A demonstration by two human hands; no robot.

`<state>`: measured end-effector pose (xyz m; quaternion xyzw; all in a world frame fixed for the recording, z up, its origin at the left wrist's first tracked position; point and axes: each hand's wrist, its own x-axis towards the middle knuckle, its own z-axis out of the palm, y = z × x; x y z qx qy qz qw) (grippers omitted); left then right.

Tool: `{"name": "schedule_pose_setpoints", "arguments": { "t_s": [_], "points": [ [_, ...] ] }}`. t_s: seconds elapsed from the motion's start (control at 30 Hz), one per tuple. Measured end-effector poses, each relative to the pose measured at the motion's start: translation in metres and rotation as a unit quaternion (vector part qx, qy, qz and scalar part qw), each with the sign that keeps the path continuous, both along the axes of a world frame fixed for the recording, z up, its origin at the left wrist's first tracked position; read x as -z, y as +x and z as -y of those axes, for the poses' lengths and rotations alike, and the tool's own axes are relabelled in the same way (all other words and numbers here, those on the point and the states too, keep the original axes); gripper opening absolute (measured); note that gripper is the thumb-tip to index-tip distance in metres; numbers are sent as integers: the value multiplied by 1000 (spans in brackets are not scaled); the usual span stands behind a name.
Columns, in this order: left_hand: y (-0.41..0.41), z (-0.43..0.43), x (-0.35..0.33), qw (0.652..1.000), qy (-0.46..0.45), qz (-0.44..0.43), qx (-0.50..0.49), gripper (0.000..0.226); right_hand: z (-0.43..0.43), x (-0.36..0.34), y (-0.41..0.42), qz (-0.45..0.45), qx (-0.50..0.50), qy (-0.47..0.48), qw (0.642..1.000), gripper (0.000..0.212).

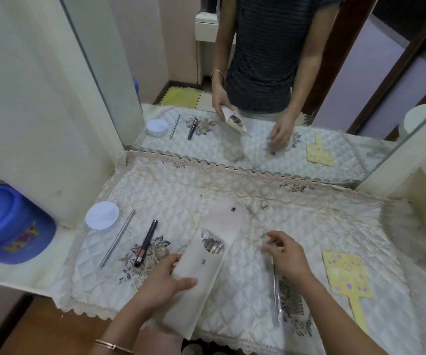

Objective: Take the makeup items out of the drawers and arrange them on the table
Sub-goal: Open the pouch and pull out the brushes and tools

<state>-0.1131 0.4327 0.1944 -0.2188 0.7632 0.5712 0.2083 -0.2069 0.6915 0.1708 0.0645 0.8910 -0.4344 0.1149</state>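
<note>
Two hands low: left hand (163, 280) gripping pouch (206, 265), right hand (286, 254) curled.

I see bare forearms, a thin gold bangle (113, 346) on my left wrist at seven o'clock, dark striped short-sleeved shirt (270, 47) mirrored at twelve.

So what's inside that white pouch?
Through the opening of the white pouch, shiny metal tool tips show. Their lower parts are hidden inside, so I can't tell what tools they are.
</note>
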Motion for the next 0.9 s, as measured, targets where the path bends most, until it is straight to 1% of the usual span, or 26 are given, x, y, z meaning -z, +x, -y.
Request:
{"name": "schedule_pose_setpoints", "arguments": {
  "t_s": [0.03, 0.07, 0.1, 0.13, 0.17, 0.2, 0.33, 0.4, 0.5, 0.57, 0.67, 0.7, 0.77, 0.83, 0.9],
  "points": [
    [0, 0, 1, 1000, -3, -1, 3, 42, 7, 1, 3, -21, -17, 48, 998, 27],
    [1, 0, 1, 1000, -2, 1, 5, 44, 15, 0, 6, -48, -26, 59, 997, 28],
    [1, -1, 2, 1000, 3, 4, 6, 47, 25, -5, 10, -71, -31, 33, 996, 22],
    [2, -3, 2, 1000, 9, 6, 8, 47, 36, -10, 14, -81, -43, -19, 996, 12],
    [2, -5, 2, 1000, 15, 5, 12, 47, 46, -16, 18, -77, -57, -59, 994, 11],
    [2, -8, 2, 1000, 19, 3, 18, 44, 54, -19, 21, -72, -70, -81, 992, 18],
    [2, -15, 3, 999, 34, -5, 36, 40, 66, -22, 25, -46, -81, -65, 994, 23],
    [1, -16, 2, 998, 36, -10, 41, 37, 65, -22, 24, -21, -72, -84, 994, 25],
    [-1, -18, 3, 998, 32, -16, 41, 36, 61, -21, 22, 13, -22, -164, 986, 19],
    [-1, -18, 3, 998, 25, -19, 48, 37, 56, -22, 17, 16, 40, -232, 972, 15],
    [0, -15, 6, 999, -1, -17, 51, 34, 39, -29, 3, 1, 177, -340, 924, 19],
    [1, -13, 8, 999, -14, -17, 42, 33, 31, -31, -2, -13, 209, -344, 915, 20],
    [4, -9, 14, 999, -42, -18, 14, 33, 16, -28, -11, -39, 232, -303, 923, 23],
    [7, -6, 18, 999, -37, -13, -23, 34, 9, -19, -14, -33, 203, -242, 948, 23],
    [10, -5, 19, 998, -12, -10, -55, 38, 9, -6, -11, -7, 147, -163, 976, 19]
  ]
}}
